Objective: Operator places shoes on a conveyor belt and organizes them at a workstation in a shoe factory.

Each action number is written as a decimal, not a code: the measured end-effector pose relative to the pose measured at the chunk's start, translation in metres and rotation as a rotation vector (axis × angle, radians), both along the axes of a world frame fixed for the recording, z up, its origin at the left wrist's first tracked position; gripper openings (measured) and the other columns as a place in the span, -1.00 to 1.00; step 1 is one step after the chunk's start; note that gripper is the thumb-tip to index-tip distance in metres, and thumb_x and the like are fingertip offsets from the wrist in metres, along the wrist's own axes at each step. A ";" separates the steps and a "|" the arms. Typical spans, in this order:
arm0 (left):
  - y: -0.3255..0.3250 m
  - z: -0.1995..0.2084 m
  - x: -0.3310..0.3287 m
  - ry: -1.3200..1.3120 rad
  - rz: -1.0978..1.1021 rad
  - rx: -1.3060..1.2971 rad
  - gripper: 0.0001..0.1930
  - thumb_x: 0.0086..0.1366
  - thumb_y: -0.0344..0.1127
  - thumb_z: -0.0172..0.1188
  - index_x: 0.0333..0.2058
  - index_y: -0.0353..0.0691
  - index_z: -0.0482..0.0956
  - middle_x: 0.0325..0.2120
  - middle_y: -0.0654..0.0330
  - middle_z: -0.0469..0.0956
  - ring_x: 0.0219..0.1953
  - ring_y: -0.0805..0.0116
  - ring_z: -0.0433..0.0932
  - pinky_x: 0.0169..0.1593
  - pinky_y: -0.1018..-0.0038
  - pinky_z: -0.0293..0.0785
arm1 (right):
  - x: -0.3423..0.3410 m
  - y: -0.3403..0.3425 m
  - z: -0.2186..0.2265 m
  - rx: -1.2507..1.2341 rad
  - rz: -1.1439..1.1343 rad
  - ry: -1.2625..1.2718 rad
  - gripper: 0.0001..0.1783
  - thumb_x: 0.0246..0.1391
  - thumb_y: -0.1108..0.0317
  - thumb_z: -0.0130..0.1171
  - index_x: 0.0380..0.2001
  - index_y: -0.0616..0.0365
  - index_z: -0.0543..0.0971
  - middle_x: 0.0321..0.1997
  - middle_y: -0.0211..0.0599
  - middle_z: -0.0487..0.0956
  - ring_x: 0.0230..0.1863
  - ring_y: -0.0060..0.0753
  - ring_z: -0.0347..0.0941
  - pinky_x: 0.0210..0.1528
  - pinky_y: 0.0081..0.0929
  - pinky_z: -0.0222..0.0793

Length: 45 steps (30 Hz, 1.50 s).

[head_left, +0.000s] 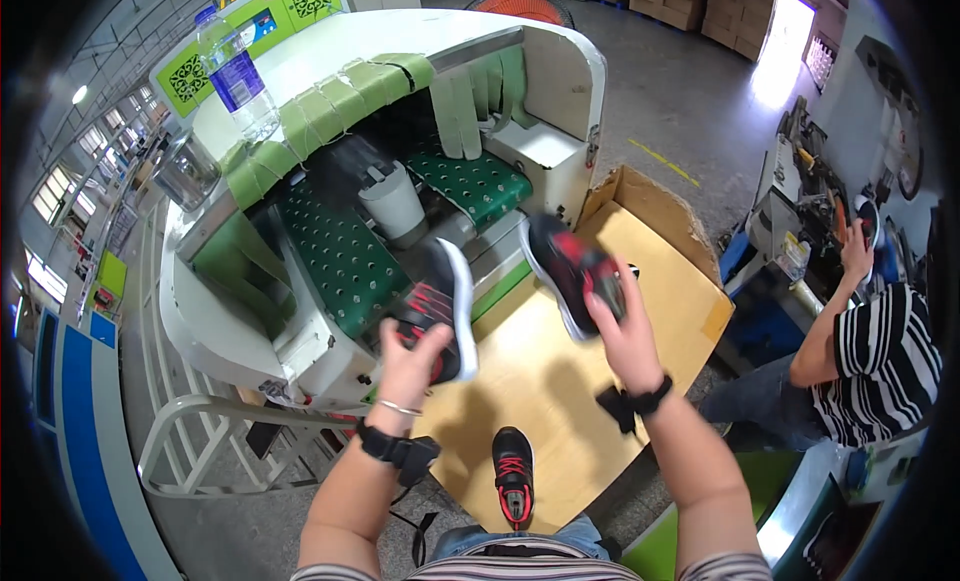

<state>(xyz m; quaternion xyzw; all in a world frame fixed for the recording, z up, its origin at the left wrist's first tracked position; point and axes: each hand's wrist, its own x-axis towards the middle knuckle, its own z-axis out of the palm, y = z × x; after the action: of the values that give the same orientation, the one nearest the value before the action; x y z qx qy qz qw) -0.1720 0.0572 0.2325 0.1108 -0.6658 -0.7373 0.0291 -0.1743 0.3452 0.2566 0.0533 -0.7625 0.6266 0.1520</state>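
Observation:
My left hand (pixel 408 359) is closed around a black shoe (pixel 430 299) with red laces and a white sole, held up near the front of the machine. In my right hand (pixel 628 331) is a second black and red shoe (pixel 572 264), gripped at its heel end and blurred by motion; its toe points away from me. Between my forearms a third shoe (pixel 512 471), black with red laces, lies on the wooden board (pixel 560 411), toe pointing away from me. Both held shoes hang above the board, apart from each other.
Ahead stands a white machine (pixel 400 36) with green perforated belts (pixel 330 246) and a grey block (pixel 392 203) inside its opening. A bottle (pixel 238 76) and a metal cup (pixel 186 171) sit on it. Cardboard (pixel 660 216) edges the board. At right, a co-worker (pixel 880 351) holds a shoe.

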 end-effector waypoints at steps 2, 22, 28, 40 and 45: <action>-0.001 0.044 -0.016 0.143 0.139 -0.104 -0.23 0.16 -0.34 0.36 0.23 -0.29 0.06 0.05 0.03 0.34 -0.01 0.28 0.41 0.10 0.39 0.36 | -0.078 -0.016 0.024 0.057 0.099 0.172 -0.32 0.20 0.37 0.11 0.34 0.23 0.16 0.28 0.07 0.34 0.31 -0.14 0.28 0.33 -0.37 0.14; -0.044 -0.075 0.180 -0.144 -0.350 -0.732 -0.52 0.17 -0.37 0.25 0.09 -0.23 0.40 0.23 -0.12 0.13 0.14 -0.08 0.37 0.16 0.22 0.38 | -0.102 0.081 -0.170 0.897 -0.005 -0.571 -0.01 -0.45 -0.42 0.41 -0.07 0.18 0.56 -0.08 -0.02 0.58 0.02 -0.04 0.50 0.13 -0.17 0.35; -0.037 -0.090 0.181 0.014 -0.535 -0.782 -0.56 0.23 -0.33 0.21 0.08 -0.25 0.41 0.11 -0.09 0.33 0.11 -0.10 0.40 0.19 0.25 0.34 | 0.022 0.043 -0.189 0.990 -0.167 -0.449 -0.24 -0.23 0.30 0.38 0.08 0.27 0.31 -0.23 0.09 0.56 -0.13 0.15 0.51 -0.09 -0.04 0.43; -0.030 -0.073 0.176 -0.081 -0.743 -0.457 -0.40 0.29 -0.18 0.24 0.24 -0.21 0.30 0.23 -0.01 0.30 0.26 0.15 0.30 0.26 0.28 0.25 | 0.266 0.018 -0.162 0.491 -0.142 -0.524 -0.15 -0.28 0.31 0.39 0.15 0.24 0.30 -0.15 0.19 0.57 -0.08 0.21 0.52 -0.05 -0.12 0.45; -0.021 -0.062 0.191 -0.250 -0.999 0.191 -0.09 0.19 -0.23 0.36 0.39 -0.18 -0.02 0.31 0.00 0.18 0.36 0.25 0.13 0.34 0.38 0.07 | 0.256 -0.051 -0.064 0.704 0.287 -0.131 -0.24 -0.31 0.44 0.35 0.12 0.04 0.45 -0.07 -0.19 0.55 0.11 -0.07 0.37 0.24 -0.19 0.16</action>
<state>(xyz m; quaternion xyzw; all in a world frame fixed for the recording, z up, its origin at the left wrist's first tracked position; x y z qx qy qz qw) 0.0187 0.0363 0.1710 -0.1311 -0.5657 -0.6997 -0.4162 0.0814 0.2946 0.1929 0.1683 -0.9239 0.3433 -0.0137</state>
